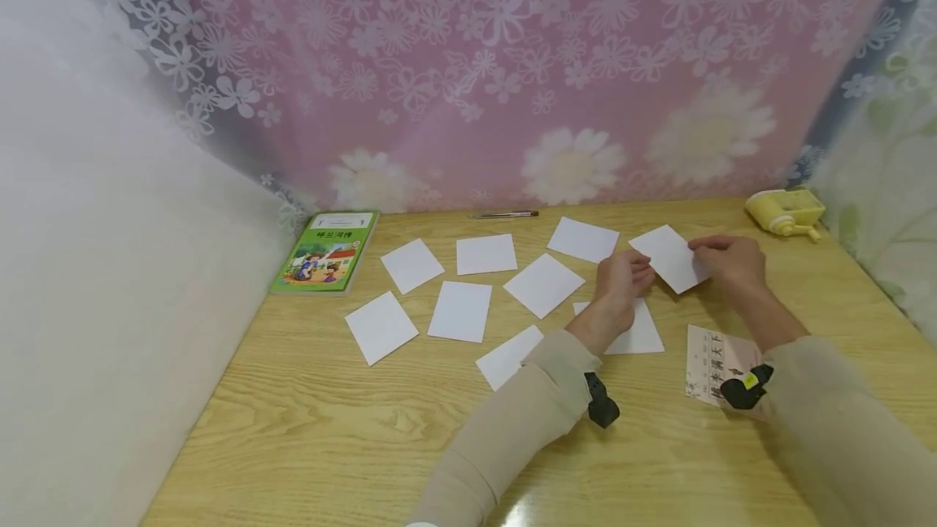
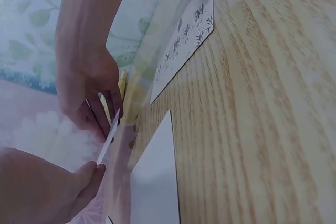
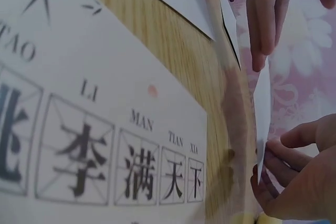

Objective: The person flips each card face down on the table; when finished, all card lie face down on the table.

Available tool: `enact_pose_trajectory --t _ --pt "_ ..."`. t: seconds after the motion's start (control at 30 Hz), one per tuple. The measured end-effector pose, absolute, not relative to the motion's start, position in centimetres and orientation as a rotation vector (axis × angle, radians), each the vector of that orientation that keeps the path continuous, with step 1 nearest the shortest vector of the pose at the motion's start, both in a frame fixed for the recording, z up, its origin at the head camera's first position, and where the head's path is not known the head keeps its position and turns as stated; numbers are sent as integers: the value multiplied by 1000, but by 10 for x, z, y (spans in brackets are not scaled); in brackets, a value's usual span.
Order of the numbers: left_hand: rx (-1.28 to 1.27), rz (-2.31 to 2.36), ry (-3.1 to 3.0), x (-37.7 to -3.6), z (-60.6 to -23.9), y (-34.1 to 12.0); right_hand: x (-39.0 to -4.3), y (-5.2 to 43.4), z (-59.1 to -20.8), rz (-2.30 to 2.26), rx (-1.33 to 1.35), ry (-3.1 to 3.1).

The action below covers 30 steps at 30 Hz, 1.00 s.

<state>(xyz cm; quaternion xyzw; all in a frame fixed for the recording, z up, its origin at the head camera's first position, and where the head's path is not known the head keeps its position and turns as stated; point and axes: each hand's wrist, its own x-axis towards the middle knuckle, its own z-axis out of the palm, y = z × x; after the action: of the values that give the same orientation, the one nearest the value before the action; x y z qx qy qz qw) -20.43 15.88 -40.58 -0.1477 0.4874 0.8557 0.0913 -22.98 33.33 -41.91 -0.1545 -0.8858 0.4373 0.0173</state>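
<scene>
Between both hands is a white square card (image 1: 668, 257), held at the back right of the wooden table and seen almost edge-on in the left wrist view. My left hand (image 1: 616, 293) pinches its left corner. My right hand (image 1: 735, 265) grips the opposite corner, with the thumb and fingers on either side of the card (image 3: 262, 121). Below the left hand lies another white card (image 1: 639, 332), partly covered by that hand. A printed card with Chinese characters (image 1: 710, 360) lies under the right forearm, its right part hidden by the sleeve.
Several more white cards, such as one (image 1: 459, 311) near the middle, lie spread over the table. A green picture book (image 1: 325, 254) lies at the back left. A pen (image 1: 505, 215) rests along the back edge, and a yellow hand-cranked device (image 1: 785, 211) stands back right.
</scene>
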Motion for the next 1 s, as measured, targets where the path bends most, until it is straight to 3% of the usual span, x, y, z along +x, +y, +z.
enact_pose_trajectory --t 0.57,0.77,1.0 --pt "-298 2602 1184 -205 -411 160 -228 323 -421 1434 -366 -2836" --pt "-370 2580 1174 -205 -411 158 -227 329 -422 1372 -306 -2916" --pt "-313 2507 1279 -197 -412 151 -210 341 -415 1446 -151 -2938"
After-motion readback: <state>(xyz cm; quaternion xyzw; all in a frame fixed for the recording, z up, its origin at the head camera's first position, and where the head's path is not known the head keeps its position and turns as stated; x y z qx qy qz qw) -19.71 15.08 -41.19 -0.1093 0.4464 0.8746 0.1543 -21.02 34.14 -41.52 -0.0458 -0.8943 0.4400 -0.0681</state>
